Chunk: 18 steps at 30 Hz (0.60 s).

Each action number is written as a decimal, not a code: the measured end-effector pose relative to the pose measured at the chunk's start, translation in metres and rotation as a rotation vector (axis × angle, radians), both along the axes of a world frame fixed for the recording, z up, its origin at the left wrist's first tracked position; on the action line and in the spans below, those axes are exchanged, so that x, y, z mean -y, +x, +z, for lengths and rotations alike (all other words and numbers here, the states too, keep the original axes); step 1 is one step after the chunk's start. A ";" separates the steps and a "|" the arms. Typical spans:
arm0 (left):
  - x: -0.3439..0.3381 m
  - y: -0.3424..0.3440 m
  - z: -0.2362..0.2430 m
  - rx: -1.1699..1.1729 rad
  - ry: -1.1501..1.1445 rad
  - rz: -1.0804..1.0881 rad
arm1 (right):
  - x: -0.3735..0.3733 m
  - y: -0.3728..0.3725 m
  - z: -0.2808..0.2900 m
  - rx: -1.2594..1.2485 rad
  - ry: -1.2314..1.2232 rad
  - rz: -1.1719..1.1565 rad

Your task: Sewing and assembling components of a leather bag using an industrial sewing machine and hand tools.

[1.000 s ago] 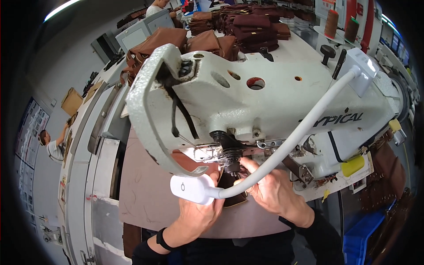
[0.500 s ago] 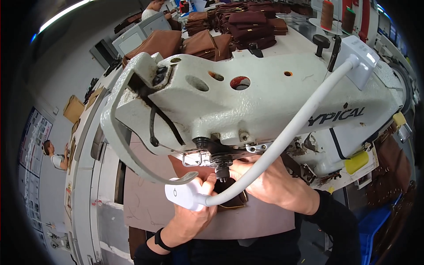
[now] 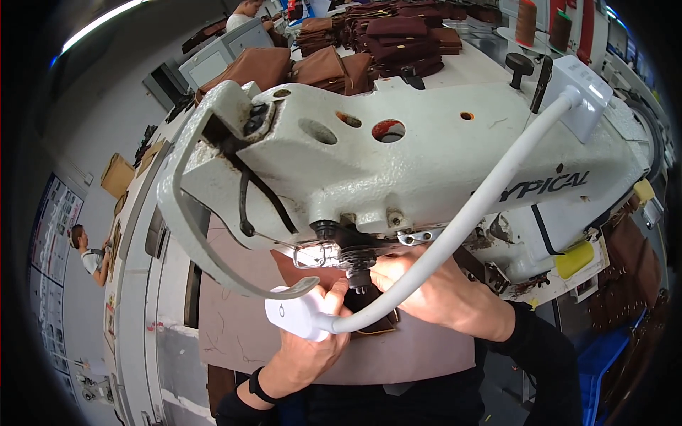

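A white industrial sewing machine (image 3: 426,170) reaches across in front of me, and its presser and needle parts (image 3: 359,266) come down between my hands. Under them lies a brown leather piece (image 3: 305,268), with a dark folded part and yellowish edge (image 3: 383,325) nearer me. My left hand (image 3: 309,358) is closed on the leather at the left of the needle, its thumb pointing up to it. At the right, my right hand (image 3: 447,298) grips the work with bent fingers; the machine and lamp arm partly hide the fingertips.
A white bendy lamp (image 3: 455,234) crosses over my hands, its head (image 3: 295,316) covering part of the left one. A pinkish-brown sheet (image 3: 249,330) covers the work surface. Brown leather bags (image 3: 320,71) are piled behind the machine. Two people work at the far left and back.
My hands and the leather stay almost in place. The view has shifted very slightly. The person at the far left has moved their arm and turned a little.
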State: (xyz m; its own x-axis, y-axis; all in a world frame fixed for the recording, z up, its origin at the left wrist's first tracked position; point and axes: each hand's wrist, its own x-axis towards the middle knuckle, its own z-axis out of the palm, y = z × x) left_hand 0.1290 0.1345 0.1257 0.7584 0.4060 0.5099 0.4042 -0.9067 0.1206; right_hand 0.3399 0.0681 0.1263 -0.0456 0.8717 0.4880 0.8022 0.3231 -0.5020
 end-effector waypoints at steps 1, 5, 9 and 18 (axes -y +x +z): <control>0.000 0.000 0.001 -0.009 -0.002 0.008 | 0.000 0.000 -0.001 0.016 -0.018 -0.008; 0.000 0.002 0.002 0.006 -0.036 0.005 | 0.001 0.000 0.001 0.007 -0.017 -0.019; -0.004 0.003 -0.002 -0.002 -0.041 0.014 | 0.001 0.000 0.003 0.021 -0.017 -0.021; -0.002 0.003 0.003 0.005 -0.054 -0.015 | 0.001 -0.001 0.006 0.014 -0.030 -0.010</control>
State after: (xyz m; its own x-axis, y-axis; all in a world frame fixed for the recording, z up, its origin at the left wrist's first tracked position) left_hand 0.1316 0.1367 0.1285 0.7621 0.4212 0.4917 0.3897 -0.9049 0.1712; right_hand 0.3390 0.0669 0.1327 -0.0437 0.8864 0.4609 0.8122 0.3001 -0.5002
